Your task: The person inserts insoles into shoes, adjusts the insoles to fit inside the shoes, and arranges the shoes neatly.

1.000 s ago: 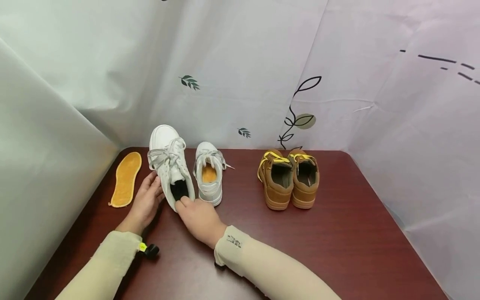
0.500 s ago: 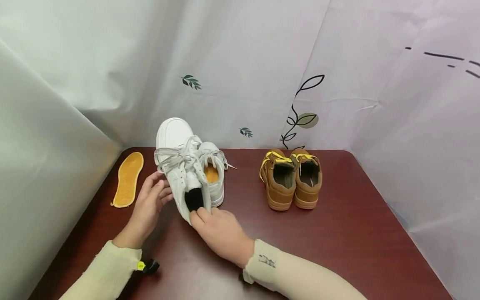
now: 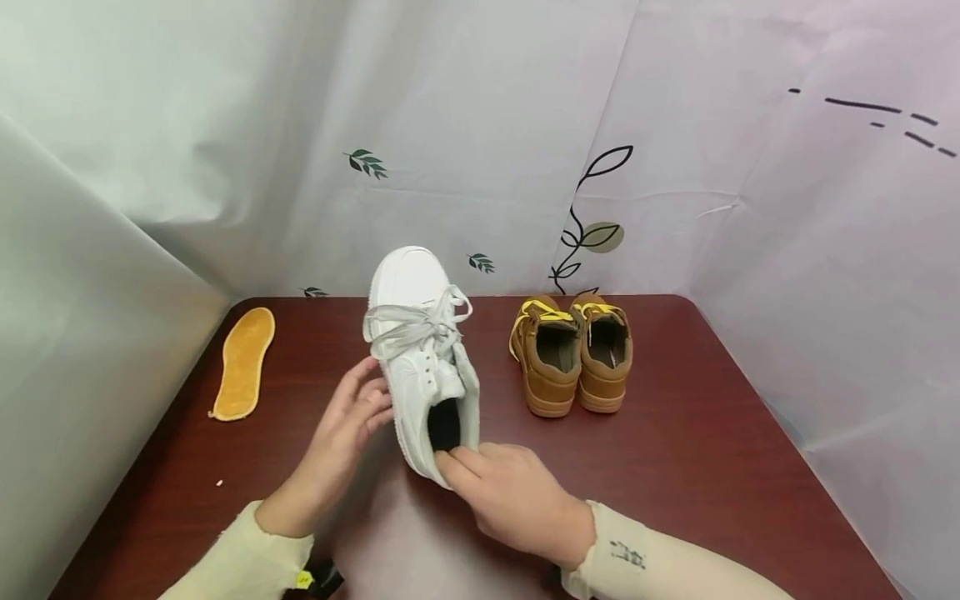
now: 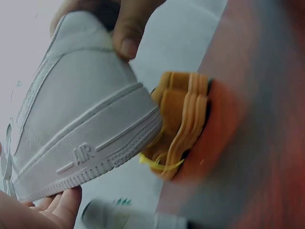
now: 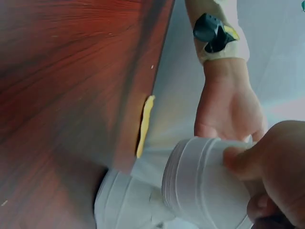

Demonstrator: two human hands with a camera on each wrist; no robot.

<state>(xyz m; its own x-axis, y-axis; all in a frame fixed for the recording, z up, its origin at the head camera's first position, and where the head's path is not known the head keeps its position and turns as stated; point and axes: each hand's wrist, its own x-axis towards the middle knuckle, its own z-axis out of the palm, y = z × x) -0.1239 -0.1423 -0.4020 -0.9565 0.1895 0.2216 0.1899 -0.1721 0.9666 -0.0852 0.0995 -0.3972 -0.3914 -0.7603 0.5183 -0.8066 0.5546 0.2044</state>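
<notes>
A white lace-up sneaker is held toe-up above the table, its dark opening facing the person. My right hand pinches the heel collar, fingers inside and thumb outside, as the left wrist view confirms. My left hand supports the shoe from its left side, its extended fingers against the sole near the toe. Raised letters and a ridged sole edge show on the shoe's side. Another white sneaker stands behind it, hidden in the head view. An orange-yellow insole lies at the table's left.
A pair of brown shoes with yellow laces stands side by side at the back right of the dark red table. Pale patterned curtains hang behind and at both sides. A small white speck lies at the left.
Both hands have carried the white sneaker to the right and nearer the person. It now covers the other white sneaker in the head view. The insole and brown shoes stay put.
</notes>
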